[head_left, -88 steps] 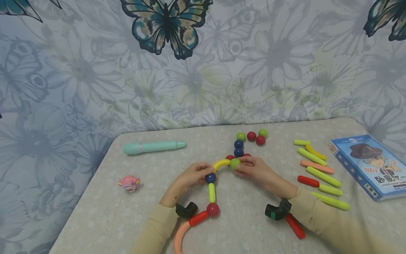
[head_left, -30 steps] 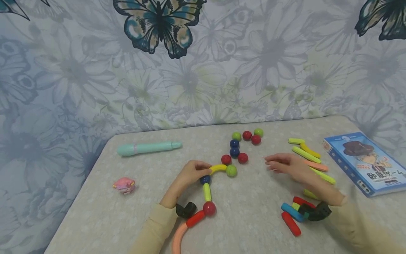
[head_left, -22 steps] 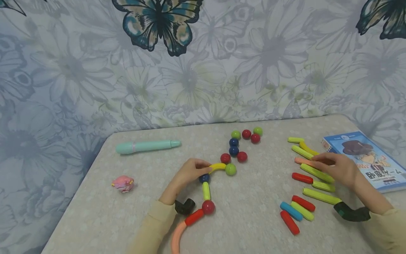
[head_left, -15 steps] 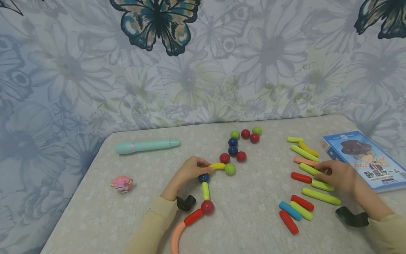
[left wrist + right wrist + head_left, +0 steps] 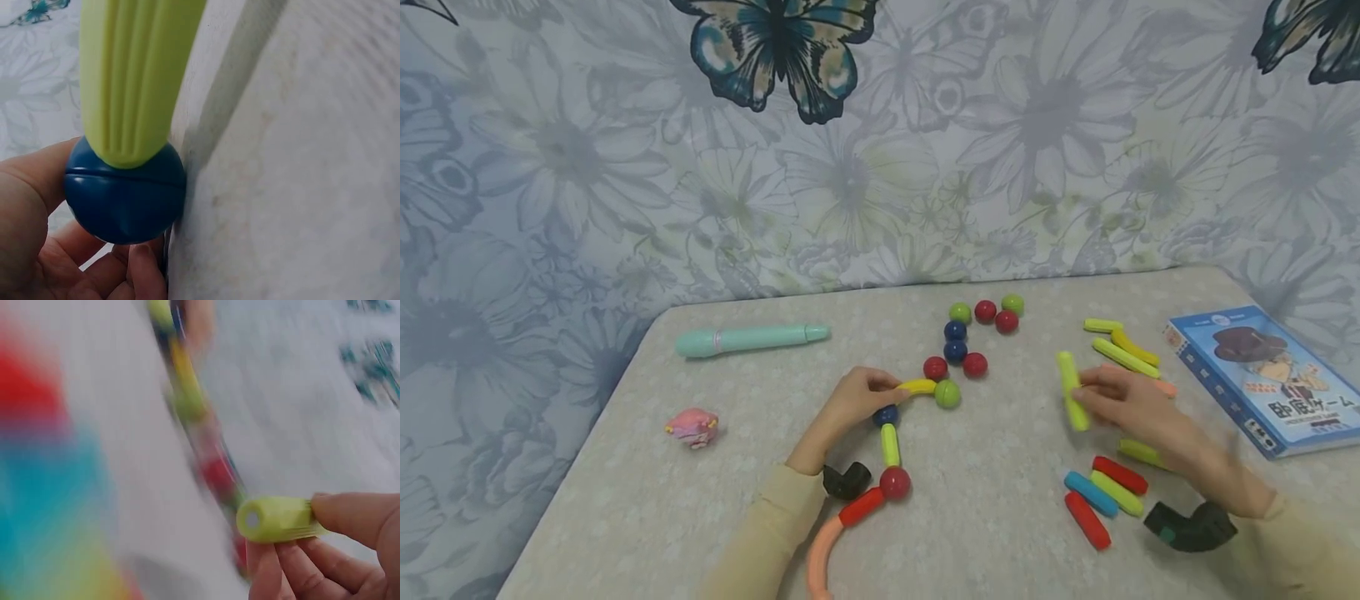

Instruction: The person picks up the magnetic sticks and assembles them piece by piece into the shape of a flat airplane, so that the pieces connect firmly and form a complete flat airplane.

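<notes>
My left hand (image 5: 850,404) pinches the near end of a curved yellow magnetic rod (image 5: 917,387), right beside a dark blue ball (image 5: 886,416). A green ball (image 5: 947,393) sits at that rod's other end. From the blue ball a short yellow-green rod (image 5: 891,446) runs to a red ball (image 5: 895,483), then a red rod (image 5: 861,507) and a curved orange rod (image 5: 822,558). In the left wrist view the blue ball (image 5: 125,206) meets the ribbed rod (image 5: 137,75). Raised over the table, a straight yellow-green rod (image 5: 1070,392) is held between thumb and fingers of my right hand (image 5: 1138,412).
Several loose balls (image 5: 955,352) lie behind the chain. Coloured rods (image 5: 1123,356) are spread at right, with a blue box (image 5: 1270,375) beyond. Red, blue and yellow-green rods (image 5: 1090,493) lie nearer. A mint-green tube (image 5: 752,339) and a pink figurine (image 5: 692,427) are at left.
My right hand let go of the green ball, went right to the rods, took a yellow-green one and has come back leftward with it. My left hand stays at the curved yellow rod.
</notes>
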Demonstrator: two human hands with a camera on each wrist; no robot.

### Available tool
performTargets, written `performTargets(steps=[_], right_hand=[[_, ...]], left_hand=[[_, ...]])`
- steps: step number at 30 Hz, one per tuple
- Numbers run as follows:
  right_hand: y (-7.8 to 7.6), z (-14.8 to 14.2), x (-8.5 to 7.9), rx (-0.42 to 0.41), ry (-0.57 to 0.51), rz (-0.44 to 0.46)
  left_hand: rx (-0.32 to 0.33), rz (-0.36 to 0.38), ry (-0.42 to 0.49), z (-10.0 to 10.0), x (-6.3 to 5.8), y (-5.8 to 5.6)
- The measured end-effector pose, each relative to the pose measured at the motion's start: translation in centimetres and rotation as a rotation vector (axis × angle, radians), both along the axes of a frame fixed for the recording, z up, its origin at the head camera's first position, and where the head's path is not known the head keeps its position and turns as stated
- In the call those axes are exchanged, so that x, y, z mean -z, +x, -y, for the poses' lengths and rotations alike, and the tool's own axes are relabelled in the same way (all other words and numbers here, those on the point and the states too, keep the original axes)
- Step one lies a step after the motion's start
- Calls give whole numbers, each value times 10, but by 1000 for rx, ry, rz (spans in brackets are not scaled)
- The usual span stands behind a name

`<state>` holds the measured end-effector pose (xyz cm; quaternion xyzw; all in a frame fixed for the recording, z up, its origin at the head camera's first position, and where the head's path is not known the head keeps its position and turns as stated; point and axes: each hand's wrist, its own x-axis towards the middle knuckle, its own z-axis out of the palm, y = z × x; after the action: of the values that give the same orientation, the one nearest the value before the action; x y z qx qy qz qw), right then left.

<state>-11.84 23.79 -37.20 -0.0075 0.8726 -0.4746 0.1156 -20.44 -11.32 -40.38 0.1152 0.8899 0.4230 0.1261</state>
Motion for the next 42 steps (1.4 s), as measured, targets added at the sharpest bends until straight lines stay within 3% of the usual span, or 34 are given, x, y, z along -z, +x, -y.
performTargets(steps=[5, 10, 35, 42], right_hand=[[-4, 69, 13, -108, -320, 276], [-12, 93, 25, -198, -433, 344], [-21, 116, 31, -120, -309, 258], [-30, 114, 29, -155, -235, 228]], left_hand=[[-11, 3, -3, 1, -1, 0], [-6, 3, 18, 2, 0, 0], [74, 41, 24, 3, -2, 1], [80, 45, 17, 3, -4, 1]])
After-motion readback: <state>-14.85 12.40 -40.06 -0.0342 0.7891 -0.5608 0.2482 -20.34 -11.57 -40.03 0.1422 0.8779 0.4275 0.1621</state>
